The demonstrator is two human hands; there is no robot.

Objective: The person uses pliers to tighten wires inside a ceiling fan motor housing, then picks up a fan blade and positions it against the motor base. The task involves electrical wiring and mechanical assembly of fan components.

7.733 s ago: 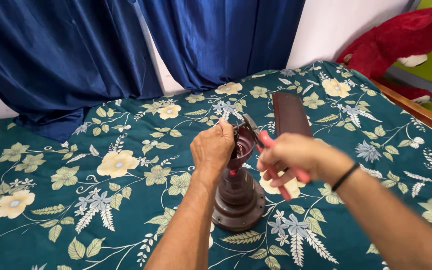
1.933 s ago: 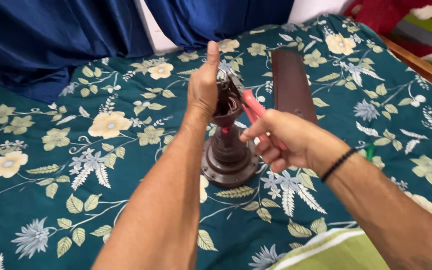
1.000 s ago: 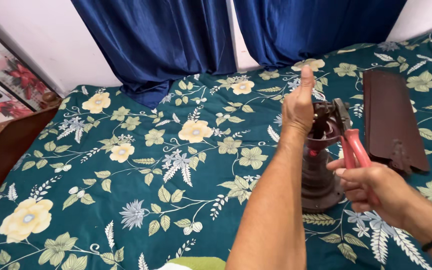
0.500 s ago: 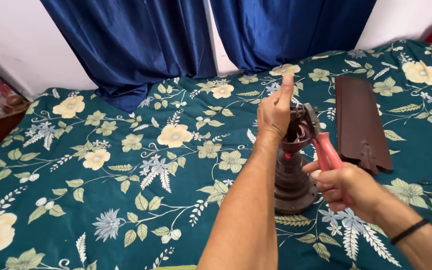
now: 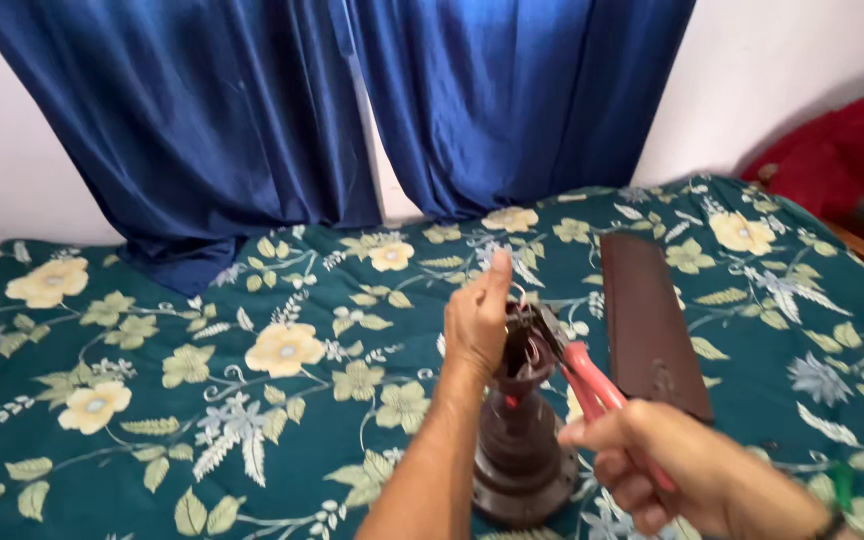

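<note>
While our left hand (image 5: pixel 476 325) clamps the brown fan motor housing (image 5: pixel 522 440) upright on the bedspread (image 5: pixel 252 400) | right hand (image 5: pixel 692 480) grips red pliers (image 5: pixel 587 375), biting wires atop it | fan blade (image 5: pixel 652 325) lies just right.

Both forearms are bare; no sleeve shows on either of them in this view. The left hand (image 5: pixel 477 325) has no ring, no glove and no band that can be seen, and its wrist is bare too. The right hand (image 5: pixel 697 470) also wears no glove. Just behind the right hand, at the wrist, sits a thin dark band (image 5: pixel 832 522); only a short part of it shows at the lower edge, so its kind cannot be told.
</note>
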